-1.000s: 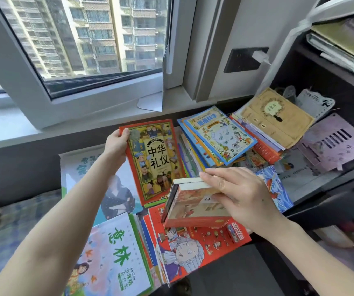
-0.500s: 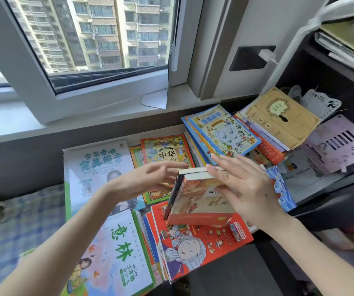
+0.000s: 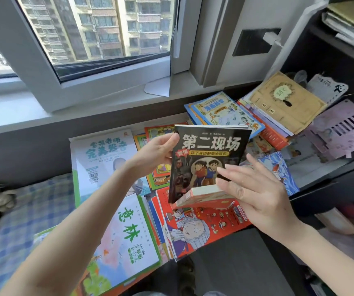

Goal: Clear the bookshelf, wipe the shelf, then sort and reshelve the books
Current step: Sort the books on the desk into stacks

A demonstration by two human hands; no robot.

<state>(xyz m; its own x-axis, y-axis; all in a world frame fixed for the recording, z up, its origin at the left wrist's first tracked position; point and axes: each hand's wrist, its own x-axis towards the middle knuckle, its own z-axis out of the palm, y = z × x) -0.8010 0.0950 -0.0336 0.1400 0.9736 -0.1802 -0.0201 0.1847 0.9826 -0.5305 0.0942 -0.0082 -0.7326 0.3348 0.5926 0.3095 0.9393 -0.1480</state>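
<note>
The fingers of my left hand (image 3: 151,153) pinch the black paperback book (image 3: 208,159) upright by its left edge over the spread-out books (image 3: 206,229), my right hand (image 3: 257,189) flat and released on the thick orange book (image 3: 201,196) below, so it may flop.

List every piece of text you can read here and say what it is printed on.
"第二现场": large white title on the black book in the left hand.
"孩子身边的安全盲区": yellow strip below that title.
"雪梨老师" and "完美发音": green lettering on the white book.
"意林", "少年版", "合订本", "126": the pastel magazine.
Titles on the tan book and the blue book: too small to read.
</note>
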